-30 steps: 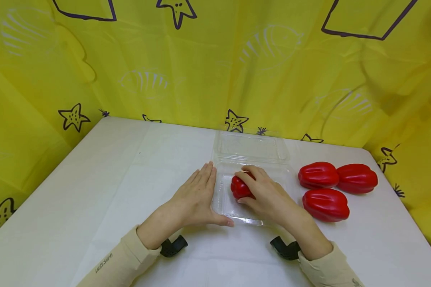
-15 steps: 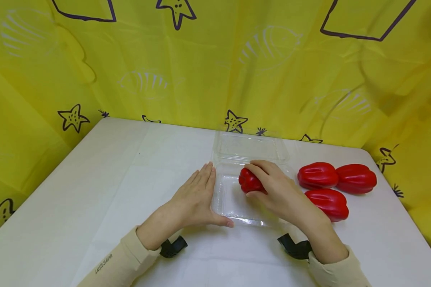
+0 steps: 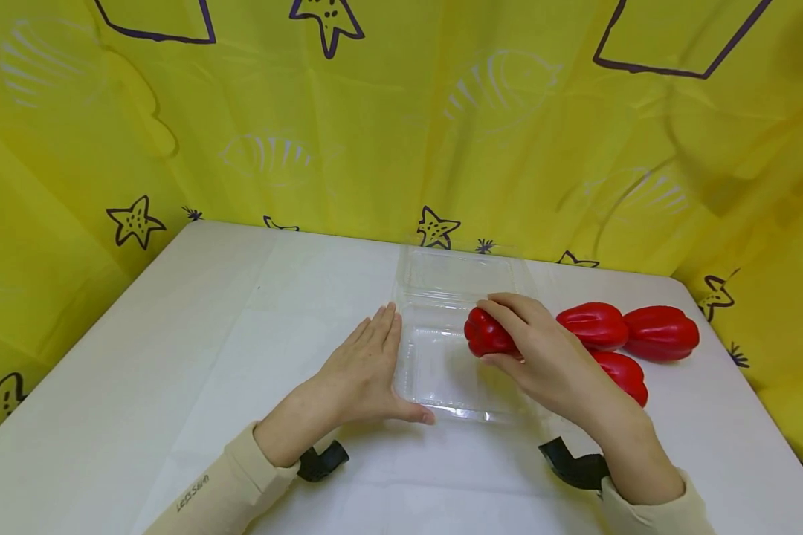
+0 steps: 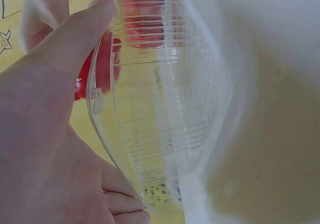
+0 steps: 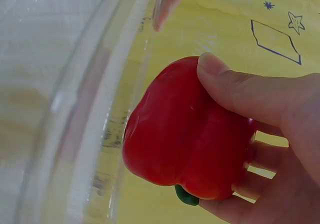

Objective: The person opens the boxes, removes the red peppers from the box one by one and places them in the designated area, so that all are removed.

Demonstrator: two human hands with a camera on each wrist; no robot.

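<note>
My right hand (image 3: 552, 357) grips a red bell pepper (image 3: 487, 332) over the right part of a clear plastic clamshell box (image 3: 465, 413). In the right wrist view the pepper's green stem (image 5: 186, 195) shows, with the thumb on one side and the fingers round the other. My left hand (image 3: 361, 371) lies along the box's left side, fingers straight and thumb reaching along the front edge. From the left wrist, the thumb and fingers are seen at the clear rim (image 4: 95, 111). The box's lid (image 3: 462, 271) is folded back, away from me.
Three more red bell peppers lie right of the box: one at the back (image 3: 592, 325), one farther right (image 3: 662, 333), and one in front (image 3: 625, 377), partly hidden by my right arm. A yellow printed curtain (image 3: 348, 148) hangs behind the white table (image 3: 174, 357).
My right hand has moved right with the bell pepper, from the middle of the box to its right side, and appears higher. The left hand has stayed in place.
</note>
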